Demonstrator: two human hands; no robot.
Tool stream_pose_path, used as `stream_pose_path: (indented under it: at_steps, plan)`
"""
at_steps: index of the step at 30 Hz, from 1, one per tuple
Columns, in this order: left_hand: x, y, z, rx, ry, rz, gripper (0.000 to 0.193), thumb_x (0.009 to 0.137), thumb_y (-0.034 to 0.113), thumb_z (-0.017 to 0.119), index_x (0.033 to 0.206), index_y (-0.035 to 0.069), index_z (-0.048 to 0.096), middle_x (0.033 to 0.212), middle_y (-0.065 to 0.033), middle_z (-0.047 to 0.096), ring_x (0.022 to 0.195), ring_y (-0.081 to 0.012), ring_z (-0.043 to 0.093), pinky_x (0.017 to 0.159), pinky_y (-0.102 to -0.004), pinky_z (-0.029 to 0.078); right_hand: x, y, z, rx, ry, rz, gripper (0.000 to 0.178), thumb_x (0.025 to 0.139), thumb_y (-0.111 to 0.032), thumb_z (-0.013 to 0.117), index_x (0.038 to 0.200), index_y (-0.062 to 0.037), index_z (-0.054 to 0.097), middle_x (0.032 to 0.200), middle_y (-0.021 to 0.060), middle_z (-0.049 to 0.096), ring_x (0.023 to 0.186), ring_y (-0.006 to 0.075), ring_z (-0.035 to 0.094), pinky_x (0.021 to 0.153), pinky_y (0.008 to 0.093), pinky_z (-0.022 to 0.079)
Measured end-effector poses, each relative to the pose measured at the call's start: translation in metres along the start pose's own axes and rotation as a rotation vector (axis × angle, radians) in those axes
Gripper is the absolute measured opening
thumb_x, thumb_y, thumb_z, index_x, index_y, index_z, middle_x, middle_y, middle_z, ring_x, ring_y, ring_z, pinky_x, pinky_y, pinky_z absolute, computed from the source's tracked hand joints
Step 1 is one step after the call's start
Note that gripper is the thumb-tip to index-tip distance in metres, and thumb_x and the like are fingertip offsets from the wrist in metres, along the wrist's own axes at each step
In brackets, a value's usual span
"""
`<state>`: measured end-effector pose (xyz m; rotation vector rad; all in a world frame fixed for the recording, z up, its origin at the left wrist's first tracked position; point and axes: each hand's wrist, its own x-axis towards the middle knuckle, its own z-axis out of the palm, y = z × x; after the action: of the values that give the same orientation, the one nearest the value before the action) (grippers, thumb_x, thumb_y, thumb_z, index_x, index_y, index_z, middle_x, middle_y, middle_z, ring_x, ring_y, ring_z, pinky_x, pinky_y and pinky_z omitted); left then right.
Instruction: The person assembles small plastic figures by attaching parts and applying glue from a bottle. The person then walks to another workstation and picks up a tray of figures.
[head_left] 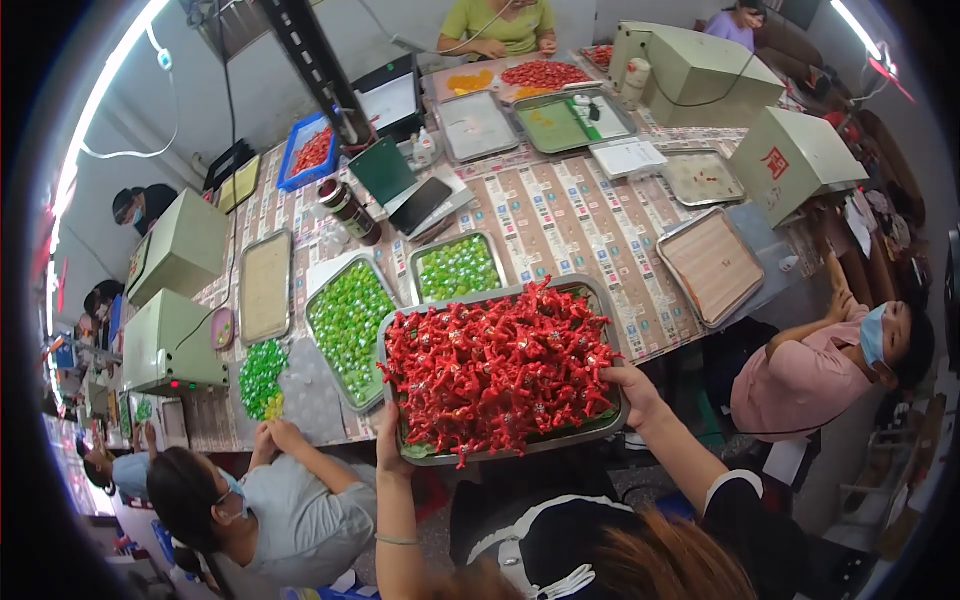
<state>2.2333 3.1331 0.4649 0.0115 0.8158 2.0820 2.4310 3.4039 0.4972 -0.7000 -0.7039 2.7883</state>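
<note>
A metal tray (545, 446) heaped with small red plastic figures (500, 365) is held in front of me, over the near edge of the table. My left hand (393, 440) is closed on the tray's left side, and its fingers are mostly hidden behind the rim. On the right side my right hand (637, 393) grips the rim, thumb over the edge near the red pieces. Just beyond the held tray, a tray of green and clear pieces (350, 325) and a smaller tray of green pieces (458, 268) lie on the table.
A patterned cloth covers the table (570, 220). A dark bottle (350, 212) and a phone (420, 207) stand or lie beyond the trays. Boxy pale machines (800, 165) line both sides. Seated co-workers are close on the left (290, 510) and right (815, 370).
</note>
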Motion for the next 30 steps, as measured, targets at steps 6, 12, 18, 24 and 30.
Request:
stream_pose_path:
  at_steps: [6,12,18,24,30]
  plan:
    - [-0.044,-0.005,0.001,0.039,-0.018,0.094,0.055,0.088,0.044,0.028,0.126,0.005,0.030,0.125,-0.0128,0.039,0.111,-0.0259,0.043,0.093,-0.0401,0.036,-0.007,0.017,-0.004,-0.080,-0.024,0.045,0.035,0.075,-0.007,0.053,0.109,-0.0006,0.047,0.099,0.0134,0.058,0.089,0.0221,0.058,0.079,0.0347,0.047]
    - [-0.122,-0.004,-0.042,0.028,-0.021,0.108,0.065,0.085,0.054,0.026,0.122,0.001,0.036,0.117,-0.0128,0.047,0.104,-0.0243,0.049,0.088,-0.0373,0.041,-0.050,0.083,-0.005,-0.045,-0.071,0.128,0.036,0.075,-0.004,0.049,0.111,0.0024,0.044,0.100,0.0166,0.056,0.086,0.0248,0.059,0.076,0.0392,0.050]
    - [-0.178,0.007,-0.014,0.014,0.178,0.135,0.062,0.085,0.052,0.027,0.120,0.001,0.037,0.115,-0.0138,0.048,0.101,-0.0221,0.051,0.084,-0.0341,0.044,-0.074,0.074,0.032,-0.080,-0.018,0.258,0.036,0.075,-0.004,0.048,0.111,0.0021,0.044,0.100,0.0163,0.056,0.084,0.0236,0.059,0.077,0.0371,0.050]
    - [-0.248,0.022,-0.001,0.043,0.301,0.085,0.061,0.087,0.049,0.028,0.126,0.002,0.029,0.123,-0.0124,0.042,0.107,-0.0245,0.046,0.089,-0.0372,0.039,-0.141,0.110,0.072,-0.102,0.215,0.301,0.020,0.076,-0.013,0.052,0.093,-0.0025,0.054,0.082,0.0076,0.060,0.073,0.0184,0.060,0.075,0.0335,0.048]
    - [-0.305,0.019,-0.014,0.068,0.211,0.113,0.060,0.087,0.048,0.026,0.125,0.002,0.031,0.123,-0.0123,0.042,0.109,-0.0244,0.044,0.094,-0.0363,0.034,-0.186,0.158,0.045,0.047,0.020,0.333,0.028,0.078,-0.008,0.050,0.105,0.0001,0.048,0.094,0.0122,0.059,0.082,0.0216,0.060,0.080,0.0369,0.047]
